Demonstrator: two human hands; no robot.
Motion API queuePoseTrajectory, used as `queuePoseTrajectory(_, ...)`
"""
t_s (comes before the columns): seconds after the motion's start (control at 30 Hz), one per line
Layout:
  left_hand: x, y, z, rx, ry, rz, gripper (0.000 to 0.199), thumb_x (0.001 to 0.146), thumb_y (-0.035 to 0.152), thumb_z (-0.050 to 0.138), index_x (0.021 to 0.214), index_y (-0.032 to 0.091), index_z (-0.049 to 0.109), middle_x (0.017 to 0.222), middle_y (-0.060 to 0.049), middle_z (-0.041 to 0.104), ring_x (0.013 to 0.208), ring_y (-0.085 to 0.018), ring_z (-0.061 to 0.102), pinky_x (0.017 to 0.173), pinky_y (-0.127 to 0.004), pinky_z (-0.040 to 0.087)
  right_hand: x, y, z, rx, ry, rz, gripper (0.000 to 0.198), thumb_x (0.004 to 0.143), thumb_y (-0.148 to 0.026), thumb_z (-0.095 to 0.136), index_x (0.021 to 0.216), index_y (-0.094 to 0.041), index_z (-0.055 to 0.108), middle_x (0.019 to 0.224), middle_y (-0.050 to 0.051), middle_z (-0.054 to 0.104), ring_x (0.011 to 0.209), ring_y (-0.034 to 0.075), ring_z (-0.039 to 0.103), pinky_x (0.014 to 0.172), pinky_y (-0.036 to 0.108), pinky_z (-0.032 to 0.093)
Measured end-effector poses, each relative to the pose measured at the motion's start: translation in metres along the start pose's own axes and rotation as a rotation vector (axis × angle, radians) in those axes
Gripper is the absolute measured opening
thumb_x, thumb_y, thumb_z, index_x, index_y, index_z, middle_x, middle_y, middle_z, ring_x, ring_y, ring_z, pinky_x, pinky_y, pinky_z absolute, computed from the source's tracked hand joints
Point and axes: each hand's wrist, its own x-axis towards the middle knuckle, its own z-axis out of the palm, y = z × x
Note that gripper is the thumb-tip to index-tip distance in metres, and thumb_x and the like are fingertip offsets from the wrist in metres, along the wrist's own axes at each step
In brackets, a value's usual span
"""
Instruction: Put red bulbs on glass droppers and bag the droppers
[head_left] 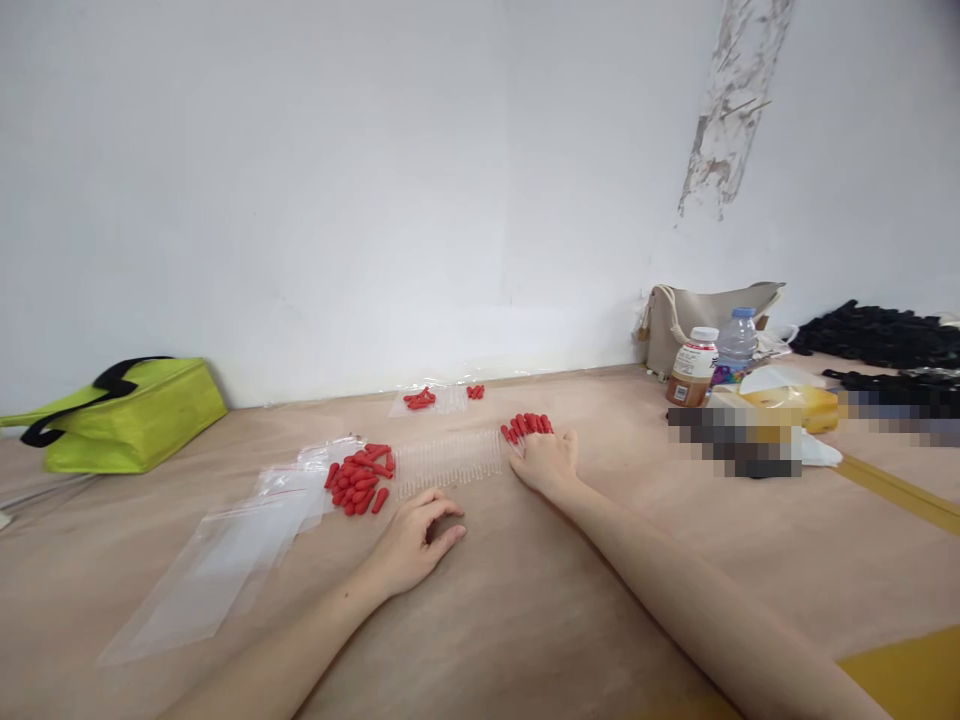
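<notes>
My left hand rests on the table, fingers loosely curved and thumb apart, holding nothing. Just beyond it lies a row of thin clear tubes, side by side. A heap of red rubber bulbs sits left of the row. At the row's right end my right hand touches or nearly touches a cluster of red bulbs, which seem fitted on clear tubes. The back of that hand faces me and hides most of its fingers, so I cannot see whether it grips one.
Clear plastic bags overlap at left, beside a lime-green bag. More red bulbs lie on plastic near the wall. At right stand a brown drink bottle, a water bottle, a beige bag and a black pile.
</notes>
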Motion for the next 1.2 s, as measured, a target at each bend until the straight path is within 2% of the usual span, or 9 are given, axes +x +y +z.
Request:
queuePoseTrajectory(0.17,0.000,0.000,0.000,0.000,0.000,0.006,0.017,0.082,0.029,0.048,0.091,0.020,0.059,0.088,-0.003,0.057,0.065,-0.013,0.051,0.060,-0.025,0.039,-0.003,-0.004,0.001,0.030,0.028,0.005,0.045,0.083,-0.046,0.027,0.071,-0.018,0.060,0.068,0.008,0.059,0.072,0.021,0.051,0.074,0.039,0.025)
queuePoseTrajectory(0.43,-0.001,-0.002,0.001,0.002,0.007,0.010,0.016,0.082,0.028,0.049,0.091,0.020,0.059,0.089,-0.003,0.056,0.065,-0.013,0.051,0.060,-0.025,0.039,-0.002,-0.001,0.003,0.007,-0.046,0.005,0.026,0.077,-0.030,0.038,0.067,-0.019,0.059,0.072,0.006,0.062,0.069,0.019,0.052,0.073,0.037,0.025)
queuePoseTrajectory(0.67,0.000,-0.001,0.000,0.001,0.000,0.005,0.016,0.082,0.028,0.049,0.091,0.020,0.059,0.087,-0.003,0.057,0.066,-0.013,0.052,0.060,-0.025,0.040,0.000,-0.009,0.001,0.101,-0.017,-0.005,0.034,0.081,-0.036,0.033,0.071,-0.020,0.060,0.071,0.006,0.062,0.071,0.018,0.053,0.077,0.037,0.023)
queuePoseTrajectory(0.87,-0.001,0.000,0.001,0.036,-0.013,0.013,0.015,0.081,0.026,0.049,0.092,0.021,0.058,0.089,-0.003,0.057,0.068,-0.014,0.052,0.062,-0.024,0.041,0.020,-0.027,0.001,0.072,-0.179,0.057,0.024,0.076,-0.029,0.042,0.080,-0.019,0.063,0.084,0.010,0.063,0.089,0.023,0.054,0.082,0.038,0.022)
queuePoseTrajectory(0.97,0.001,-0.008,-0.009,0.207,0.035,-0.016,0.016,0.081,0.027,0.049,0.092,0.020,0.058,0.088,-0.004,0.057,0.073,-0.017,0.053,0.065,-0.027,0.041,0.028,-0.033,0.002,0.063,-0.220,0.083,0.022,0.074,-0.026,0.044,0.083,-0.019,0.064,0.088,0.011,0.063,0.093,0.025,0.054,0.080,0.039,0.024)
queuePoseTrajectory(1.1,0.007,-0.024,-0.037,0.578,0.135,-0.134,0.010,0.076,0.025,0.053,0.076,0.018,0.060,0.081,-0.008,0.057,0.082,-0.026,0.052,0.073,-0.037,0.038,0.034,-0.037,0.002,0.034,-0.267,0.100,0.023,0.073,-0.024,0.046,0.087,-0.019,0.064,0.091,0.013,0.062,0.098,0.028,0.052,0.079,0.042,0.024)
queuePoseTrajectory(1.2,0.007,-0.033,-0.052,0.683,0.150,-0.243,0.007,0.070,0.023,0.056,0.072,0.018,0.060,0.083,-0.011,0.057,0.086,-0.030,0.050,0.075,-0.041,0.037,0.036,-0.041,0.000,0.009,-0.310,0.095,0.024,0.072,-0.024,0.048,0.088,-0.017,0.064,0.091,0.015,0.062,0.098,0.030,0.052,0.079,0.044,0.023)
